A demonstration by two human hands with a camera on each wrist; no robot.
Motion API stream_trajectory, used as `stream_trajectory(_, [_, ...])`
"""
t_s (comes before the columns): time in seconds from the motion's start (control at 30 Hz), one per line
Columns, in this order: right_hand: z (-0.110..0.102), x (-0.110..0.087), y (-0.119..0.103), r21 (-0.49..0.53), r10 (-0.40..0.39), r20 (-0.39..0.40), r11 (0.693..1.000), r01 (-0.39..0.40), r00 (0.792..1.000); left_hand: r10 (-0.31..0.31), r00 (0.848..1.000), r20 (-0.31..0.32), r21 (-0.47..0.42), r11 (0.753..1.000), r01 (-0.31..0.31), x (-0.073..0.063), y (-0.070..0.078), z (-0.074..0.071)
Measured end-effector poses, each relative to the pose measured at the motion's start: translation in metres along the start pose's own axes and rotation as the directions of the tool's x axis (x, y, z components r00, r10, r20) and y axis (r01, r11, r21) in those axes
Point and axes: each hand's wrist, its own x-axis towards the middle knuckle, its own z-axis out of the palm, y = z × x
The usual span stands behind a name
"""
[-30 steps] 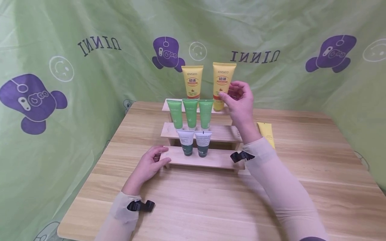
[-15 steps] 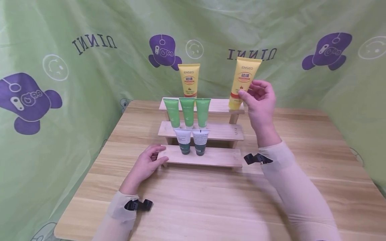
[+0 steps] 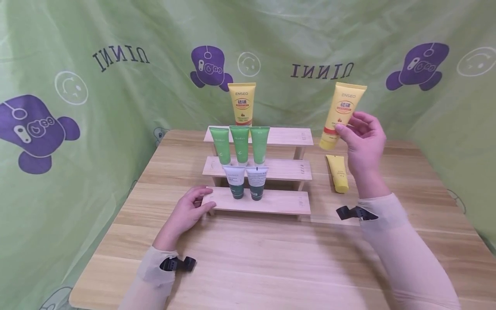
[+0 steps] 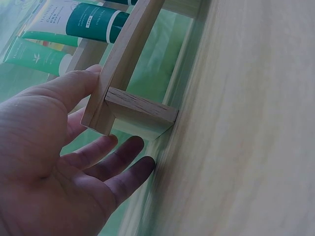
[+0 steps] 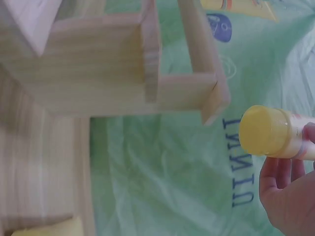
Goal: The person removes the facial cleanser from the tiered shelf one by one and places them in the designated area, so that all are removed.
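In the head view my right hand [image 3: 366,144] pinches a yellow squeeze tube [image 3: 342,114], cap down and slightly tilted, in the air right of the three-tier wooden display stand [image 3: 277,204]. The right wrist view shows its yellow cap [image 5: 261,132] apart from the stand. My left hand [image 3: 190,211] grips the left end of the lowest tier; in the left wrist view the thumb [image 4: 78,86] lies on the board and fingers spread below. Another yellow tube [image 3: 242,103] stands on the top tier. Three green tubes [image 3: 240,145] stand on the middle one, and two white-and-dark-green tubes [image 3: 234,181] on the lowest.
A third yellow tube [image 3: 338,174] lies on the wooden table [image 3: 255,262], right of the stand and below the right hand. A green printed curtain [image 3: 155,99] hangs behind and at both sides of the table.
My right hand has lifted the yellow tube off the top tier and carried it right, past the stand's end, then slightly down. The left hand stays at the lowest tier.
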Motion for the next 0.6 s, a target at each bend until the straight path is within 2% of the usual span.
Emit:
stream_trajectory(0.13, [-0.023, 0.004, 0.003, 0.002, 0.028, -0.044, 1.000, -0.028, 0.999, -0.001, 1.000, -0.003, -0.001, 1.000, 0.001, 0.000, 0.000, 0.001])
stream_trajectory(0.3, [-0.052, 0.007, 0.008, -0.001, 0.129, -0.091, 0.992, -0.130, 0.987, -0.001, 1.000, -0.001, 0.008, 1.000, 0.001, 0.000, 0.001, 0.001])
stream_trajectory(0.43, [-0.069, 0.008, 0.012, -0.047, 0.199, -0.114, 0.978, -0.205, 0.973, -0.009, 1.000, 0.002, 0.015, 1.000, 0.009, -0.001, 0.001, 0.000])
stream_trajectory(0.6, [-0.088, 0.008, 0.018, -0.131, 0.243, -0.145, 0.956, -0.262, 0.959, -0.004, 1.000, 0.009, 0.014, 1.000, 0.003, -0.001, 0.001, 0.000])
